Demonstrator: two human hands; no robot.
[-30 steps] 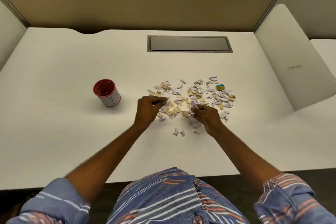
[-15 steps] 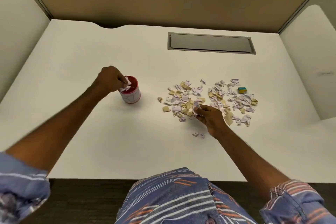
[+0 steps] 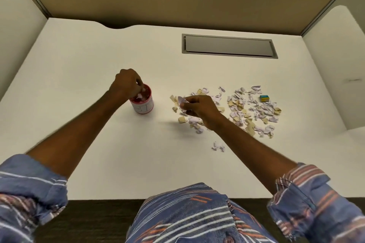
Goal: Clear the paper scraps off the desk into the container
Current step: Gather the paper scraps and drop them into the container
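Crumpled lilac and tan paper scraps [image 3: 254,108] litter the desk [image 3: 79,65].

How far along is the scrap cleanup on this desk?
Early. A few scraps lie in the red container; the left hand hovers over its mouth, fingers curled. The right hand pinches a pale scrap above the pile. Most of the pile is on the desk, plus two strays nearer the person.

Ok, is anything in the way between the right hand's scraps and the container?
Only the left hand, fingers over the container's mouth. Nothing lies on the desk between it and the right hand holding scraps.
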